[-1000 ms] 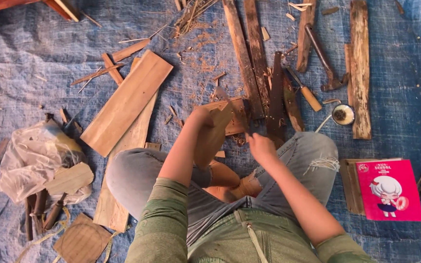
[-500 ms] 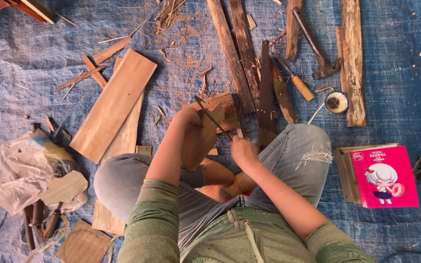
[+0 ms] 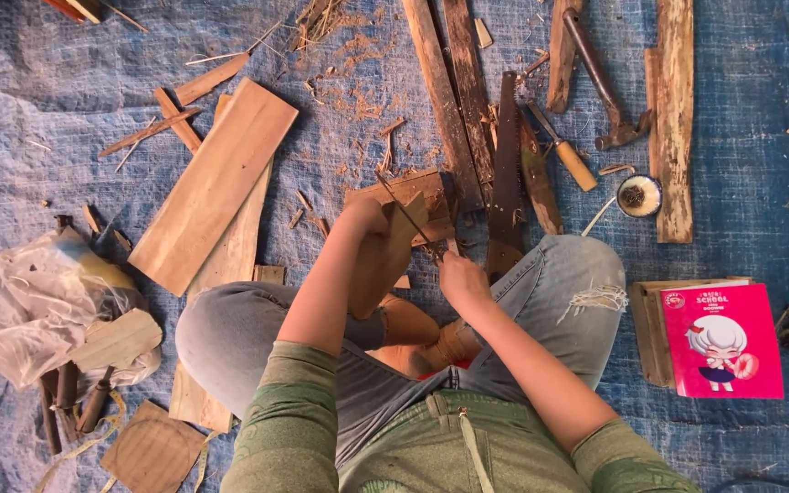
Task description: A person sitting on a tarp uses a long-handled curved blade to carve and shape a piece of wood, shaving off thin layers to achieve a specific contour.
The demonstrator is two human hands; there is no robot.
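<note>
A small flat piece of pale brown wood is held upright in front of the knees, gripped at its top by the left hand, the fingers closed around its upper edge. The right hand is closed around the handle end of a thin dark blade, which is laid slantwise against the top of the held piece; whether the edge is biting into the wood cannot be told. The work is done over crossed legs in grey jeans, seated on a blue woven tarp.

Just beyond the hands, a short brown wooden block lies on the tarp amid shavings. Beside it to the right, a dark hand saw lies lengthwise, near a chisel with a yellow wooden handle. A rusty claw hammer lies further right, and a small round white tin rests by a long weathered plank.

To the left, a broad flat light-brown board lies at a slant. A crumpled clear plastic bag is seen at far left. A pink picture book lies at right on a wooden box.
</note>
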